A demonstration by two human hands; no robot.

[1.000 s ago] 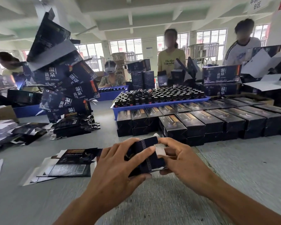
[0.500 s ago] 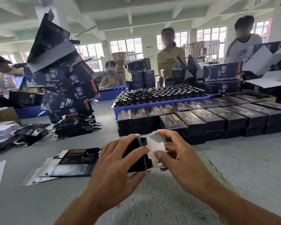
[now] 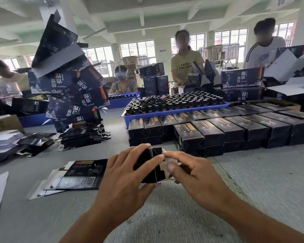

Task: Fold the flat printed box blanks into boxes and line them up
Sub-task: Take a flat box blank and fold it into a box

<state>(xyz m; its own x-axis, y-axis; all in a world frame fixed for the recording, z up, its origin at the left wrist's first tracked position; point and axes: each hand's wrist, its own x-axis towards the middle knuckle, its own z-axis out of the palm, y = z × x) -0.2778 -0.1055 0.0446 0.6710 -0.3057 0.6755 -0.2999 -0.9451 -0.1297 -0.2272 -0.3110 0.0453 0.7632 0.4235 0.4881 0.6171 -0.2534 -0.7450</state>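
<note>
Nearest, the left hand [image 3: 125, 174] and right hand [image 3: 193, 174] both grip a half-folded black box [image 3: 151, 165] above the grey counter [image 3: 261, 181], fingertips pressing its end flaps. Flat blanks [image 3: 81, 174] lie just left. Farther off, finished boxes [image 3: 216, 130] stand in rows before a blue tray of bottles [image 3: 174, 104].

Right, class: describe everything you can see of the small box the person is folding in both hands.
The box is small, dark, glossy printed card, partly formed and held just above the grey table, end toward the camera. Black end flaps are folding shut; a pale inner edge shows beside them. The left hand wraps its left side, fingers across the end; the right hand pinches the flaps from the right. Its print is unreadable.
</note>
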